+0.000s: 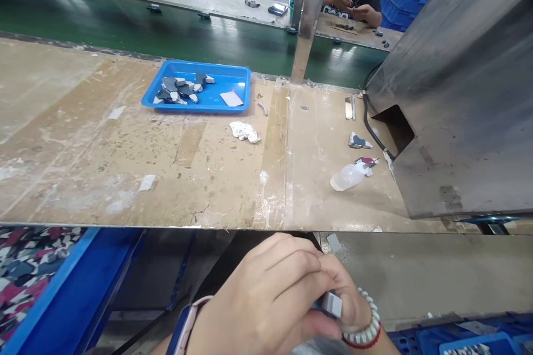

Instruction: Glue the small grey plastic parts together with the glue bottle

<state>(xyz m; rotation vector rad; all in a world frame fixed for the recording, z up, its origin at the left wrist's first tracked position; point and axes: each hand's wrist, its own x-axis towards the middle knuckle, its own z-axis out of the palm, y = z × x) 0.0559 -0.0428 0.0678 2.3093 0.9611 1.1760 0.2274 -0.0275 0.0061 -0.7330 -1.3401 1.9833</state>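
Observation:
My left hand (266,288) and my right hand (343,283) are pressed together in front of my body, below the table's near edge. Both are closed around a small light-grey and dark piece (332,304). Only its pale block-like end shows between the fingers; the rest is hidden. My left fingers lie over it and cover part of my right hand. On the table beyond, a blue tray (195,108) holds several similar grey-and-white pieces (175,87) and a pale flat card (231,99).
A clear squeeze bottle (348,177) lies on the right, near a loose grey-blue piece (358,141) and crumpled white tissue (244,131). A metal housing (453,122) stands at right. Behind runs a green conveyor (233,29); people work across it. A blue bin (89,288) of pieces is lower left.

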